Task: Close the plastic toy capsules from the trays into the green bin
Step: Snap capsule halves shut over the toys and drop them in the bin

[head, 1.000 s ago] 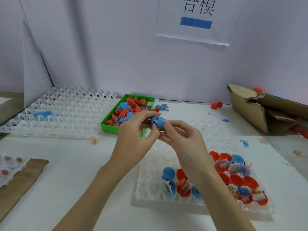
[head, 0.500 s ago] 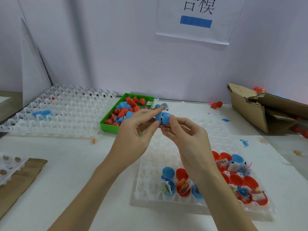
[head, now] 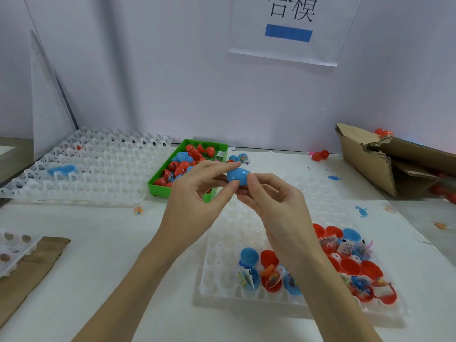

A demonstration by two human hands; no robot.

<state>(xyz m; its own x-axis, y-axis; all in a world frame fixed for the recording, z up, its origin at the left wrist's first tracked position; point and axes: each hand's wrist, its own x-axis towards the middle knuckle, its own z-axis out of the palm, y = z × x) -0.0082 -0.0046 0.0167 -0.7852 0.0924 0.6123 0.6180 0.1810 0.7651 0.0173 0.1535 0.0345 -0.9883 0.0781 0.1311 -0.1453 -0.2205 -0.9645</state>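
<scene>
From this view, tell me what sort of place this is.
Probably a hand-assembly workstation for toy packing: a white table against partition walls, clear plastic trays of open capsule halves, a green bin of closed capsules, and a paper sign on the wall.

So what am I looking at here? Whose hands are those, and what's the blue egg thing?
A person wears a camera on their head, so you see what they see, looking down at a white table. The left hand and right hand both pinch a blue capsule, a little plastic egg, between their fingertips. Its two halves look pushed together. Below the hands sits a clear tray with open red and blue capsules holding small toys. Behind the hands is a green bin of capsules. An emptier tray lies to the left, and a torn cardboard box to the right.
</scene>
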